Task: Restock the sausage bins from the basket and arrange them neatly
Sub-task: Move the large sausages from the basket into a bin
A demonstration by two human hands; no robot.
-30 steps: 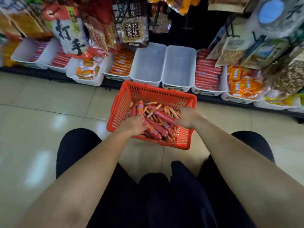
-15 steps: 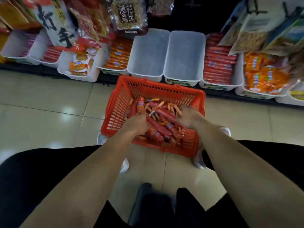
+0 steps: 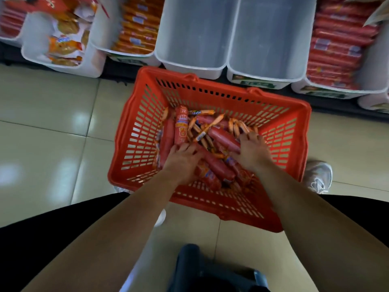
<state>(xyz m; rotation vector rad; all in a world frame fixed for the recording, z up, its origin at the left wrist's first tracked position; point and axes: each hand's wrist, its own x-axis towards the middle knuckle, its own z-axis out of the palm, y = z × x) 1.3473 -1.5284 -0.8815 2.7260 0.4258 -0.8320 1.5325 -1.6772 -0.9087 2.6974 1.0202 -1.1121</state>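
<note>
A red plastic basket [image 3: 134,123] stands on the tiled floor in front of me. It holds a loose pile of thick red sausages [image 3: 181,127] and thin orange-wrapped sausage sticks [image 3: 210,123]. My left hand [image 3: 183,159] rests on the left part of the pile with its fingers spread over the red sausages. My right hand [image 3: 252,152] is on the right part, its fingers curled over the end of a thick red sausage [image 3: 223,137]. Two empty white bins [image 3: 195,28] [image 3: 271,34] stand just behind the basket.
Right of the empty bins is a bin stacked with red sausages [image 3: 336,49]. To the left are a bin of orange sausages [image 3: 139,24] and one of snack packets [image 3: 63,43]. My white shoe [image 3: 320,175] is beside the basket.
My head has leaned forward and down, so the basket and bins look closer. Both hands have stayed in the basket and pushed a little deeper into the pile.
</note>
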